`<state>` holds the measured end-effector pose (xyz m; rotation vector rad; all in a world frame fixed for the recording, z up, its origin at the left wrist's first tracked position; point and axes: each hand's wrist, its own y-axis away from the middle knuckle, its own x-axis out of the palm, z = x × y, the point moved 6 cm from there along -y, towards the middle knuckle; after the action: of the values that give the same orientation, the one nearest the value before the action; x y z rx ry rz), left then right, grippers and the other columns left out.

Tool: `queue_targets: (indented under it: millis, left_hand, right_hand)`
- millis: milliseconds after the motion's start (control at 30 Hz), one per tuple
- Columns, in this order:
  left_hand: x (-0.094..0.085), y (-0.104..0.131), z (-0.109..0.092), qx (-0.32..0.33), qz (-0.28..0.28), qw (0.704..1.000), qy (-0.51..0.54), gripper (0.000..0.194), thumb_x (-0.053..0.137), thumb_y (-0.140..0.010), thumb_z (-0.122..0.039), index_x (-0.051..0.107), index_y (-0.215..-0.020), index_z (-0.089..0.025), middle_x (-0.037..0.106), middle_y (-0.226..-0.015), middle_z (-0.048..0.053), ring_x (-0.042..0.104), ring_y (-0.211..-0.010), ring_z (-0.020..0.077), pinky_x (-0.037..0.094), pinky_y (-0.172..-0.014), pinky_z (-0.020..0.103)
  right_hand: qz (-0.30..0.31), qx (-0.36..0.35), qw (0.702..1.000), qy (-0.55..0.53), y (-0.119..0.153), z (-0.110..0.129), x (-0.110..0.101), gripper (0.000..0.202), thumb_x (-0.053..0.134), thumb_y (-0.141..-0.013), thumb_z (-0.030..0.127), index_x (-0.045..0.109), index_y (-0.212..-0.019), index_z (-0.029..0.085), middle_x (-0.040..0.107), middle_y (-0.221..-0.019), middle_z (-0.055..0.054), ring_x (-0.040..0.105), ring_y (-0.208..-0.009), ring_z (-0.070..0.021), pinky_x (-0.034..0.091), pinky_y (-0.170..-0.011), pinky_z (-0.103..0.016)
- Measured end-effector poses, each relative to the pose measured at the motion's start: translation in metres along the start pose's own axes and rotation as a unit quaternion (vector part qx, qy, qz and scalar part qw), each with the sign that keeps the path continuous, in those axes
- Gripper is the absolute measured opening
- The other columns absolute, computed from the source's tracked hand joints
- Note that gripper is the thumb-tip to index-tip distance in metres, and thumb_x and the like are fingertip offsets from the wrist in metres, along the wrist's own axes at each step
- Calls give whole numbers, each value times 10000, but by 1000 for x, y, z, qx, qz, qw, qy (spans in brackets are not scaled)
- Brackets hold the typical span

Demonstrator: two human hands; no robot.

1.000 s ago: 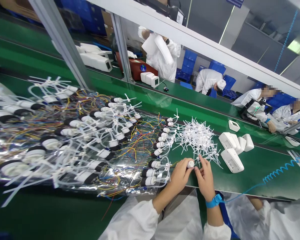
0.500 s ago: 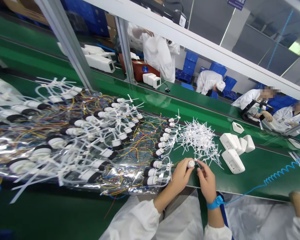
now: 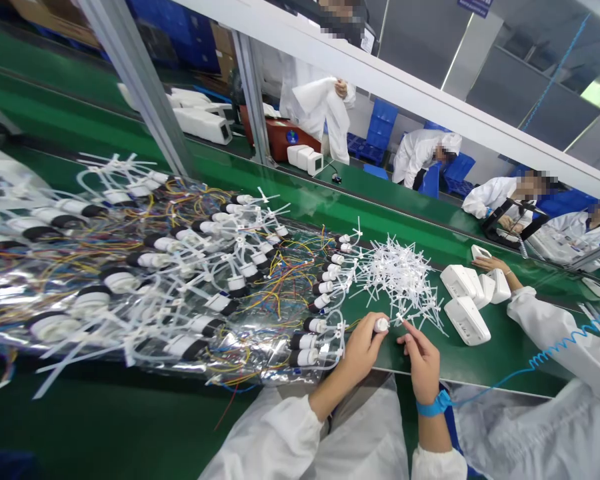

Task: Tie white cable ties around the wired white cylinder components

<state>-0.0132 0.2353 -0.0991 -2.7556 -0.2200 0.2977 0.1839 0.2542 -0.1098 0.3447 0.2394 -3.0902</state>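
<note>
My left hand [image 3: 363, 347] is closed around a small white cylinder [image 3: 381, 325], its round end showing between thumb and fingers. Just to the right, my right hand [image 3: 420, 357] has its fingers apart, the index fingertip at the near edge of a heap of thin white plastic strips [image 3: 397, 270] that look like cable ties. Whether that fingertip touches a strip is unclear. Left of my hands lie many black-and-white cylinders [image 3: 305, 341] with white tubes, strips and coloured wires, on clear plastic.
White plastic housings [image 3: 467, 320] stand right of the heap. A co-worker's hand [image 3: 495, 265] reaches past them to a white frame [image 3: 480, 252]. A blue coiled cord [image 3: 565, 347] runs to my right wristband [image 3: 435, 403]. A metal post [image 3: 140, 87] rises behind the cylinders.
My right hand has drawn away from the white cylinder, slightly rightward, and its fingers have spread. My left hand keeps its hold. A co-worker's arm has come in from the right to the housings.
</note>
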Motion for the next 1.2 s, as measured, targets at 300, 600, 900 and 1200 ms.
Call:
queue_targets:
  millis: [300,600,900,1200]
  left_hand:
    - [0,0,4,9,-5,1000,-14,174,534,-1071,-211,653,-1195,-233,746,-1131,87,696,-1091,276,541,-994,426]
    - [14,2,-12,60,115,987,-98,237,449,-1085,-156,669,-1133,-230,755,-1163,100,682,-1071,280,510,-948,429]
    - [19,5,-15,79,151,977,-127,307,474,-1085,-150,663,-1307,-248,773,-1313,100,689,-1170,300,504,-1004,449]
    - [23,7,-7,71,162,969,-173,243,488,-1094,-144,671,-1227,-234,772,-1182,93,671,-1063,309,471,-932,440]
  right_hand:
    - [-82,13,991,-105,-4,-16,-10,375,859,-937,524,829,-1088,181,793,-871,-78,619,-687,-185,493,-626,-303]
    - [-49,8,992,-114,-4,-14,-7,359,880,-917,529,739,-978,204,785,-905,-64,627,-667,-172,507,-630,-299]
    - [-22,1,996,-81,-4,-6,-1,344,852,-939,535,717,-978,221,763,-950,-49,687,-818,-211,563,-756,-323]
    - [9,5,993,-119,-3,-4,7,383,913,-865,513,705,-1030,238,766,-997,-67,742,-905,-251,623,-824,-361]
